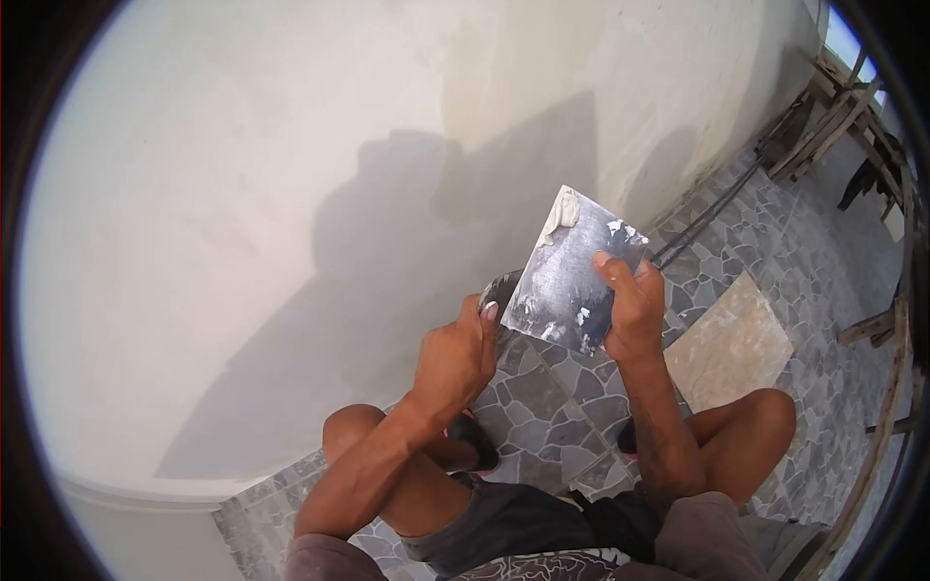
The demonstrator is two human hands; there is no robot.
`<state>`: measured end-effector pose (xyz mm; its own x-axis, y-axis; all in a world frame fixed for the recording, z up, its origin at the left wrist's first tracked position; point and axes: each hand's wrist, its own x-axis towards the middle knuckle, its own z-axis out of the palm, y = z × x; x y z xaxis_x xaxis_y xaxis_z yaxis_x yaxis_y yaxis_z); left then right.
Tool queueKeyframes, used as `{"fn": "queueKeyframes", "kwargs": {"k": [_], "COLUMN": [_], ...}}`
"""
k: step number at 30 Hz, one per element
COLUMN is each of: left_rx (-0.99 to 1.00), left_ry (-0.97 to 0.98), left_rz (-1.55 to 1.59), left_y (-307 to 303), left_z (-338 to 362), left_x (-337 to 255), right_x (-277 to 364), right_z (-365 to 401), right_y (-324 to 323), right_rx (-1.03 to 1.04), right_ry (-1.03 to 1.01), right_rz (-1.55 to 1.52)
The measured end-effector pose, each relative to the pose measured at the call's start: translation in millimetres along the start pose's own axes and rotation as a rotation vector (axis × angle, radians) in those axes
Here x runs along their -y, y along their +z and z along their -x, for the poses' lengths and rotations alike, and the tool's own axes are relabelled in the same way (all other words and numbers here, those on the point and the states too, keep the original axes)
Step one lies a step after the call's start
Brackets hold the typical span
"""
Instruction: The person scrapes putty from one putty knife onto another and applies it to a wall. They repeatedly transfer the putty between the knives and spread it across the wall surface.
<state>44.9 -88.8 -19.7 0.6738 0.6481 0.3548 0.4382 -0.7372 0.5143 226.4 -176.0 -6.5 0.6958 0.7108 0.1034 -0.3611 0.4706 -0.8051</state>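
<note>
My right hand (636, 302) is closed on a flat rectangular metal trowel blade (567, 271), thumb on its upper face. White putty smears its face, with a thicker lump (564, 215) at the far left corner. My left hand (455, 356) is closed on a dark flat scraper (501, 288), thumb pressed against it. Most of that scraper is hidden behind my fingers and the trowel blade, so its full shape does not show. Both tools are held close together in the air, in front of the wall.
A pale plastered wall (242, 213) with shadows on it rises ahead and left. Below is a grey stone-pattern tiled floor (542, 397). A beige board (731, 344) lies on the right. Wooden scaffolding (823, 136) stands at the far right. My bent knees (765, 416) are close below.
</note>
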Motion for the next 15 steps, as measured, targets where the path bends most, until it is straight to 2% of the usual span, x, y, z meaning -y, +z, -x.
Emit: {"fn": "queueKeyframes", "kwargs": {"k": [4, 7, 8, 11, 15], "left_rx": [-0.038, 0.005, 0.090, 0.233, 0.307], "left_ry": [-0.179, -0.595, -0.681, -0.767, -0.755], "left_rz": [0.326, 1.001, 1.004, 1.197, 1.343], "left_y": [-18.0, -27.9, -36.8, -45.3, -44.3], "left_z": [-18.5, -28.9, -31.5, -37.2, -39.9], "left_x": [24.0, 26.6, 27.6, 28.3, 33.8], "right_x": [14.0, 32.1, 27.4, 10.9, -9.8], "right_z": [-3.2, 12.2, 11.2, 5.6, 6.5], "right_y": [-19.1, -5.7, -6.6, -3.1, 0.3], "right_rx": [0.114, 0.215, 0.285, 0.507, 0.684], "right_ry": [-0.185, -0.300, -0.428, -0.797, -0.947], "right_rz": [0.328, 0.639, 0.705, 0.740, 0.858]}}
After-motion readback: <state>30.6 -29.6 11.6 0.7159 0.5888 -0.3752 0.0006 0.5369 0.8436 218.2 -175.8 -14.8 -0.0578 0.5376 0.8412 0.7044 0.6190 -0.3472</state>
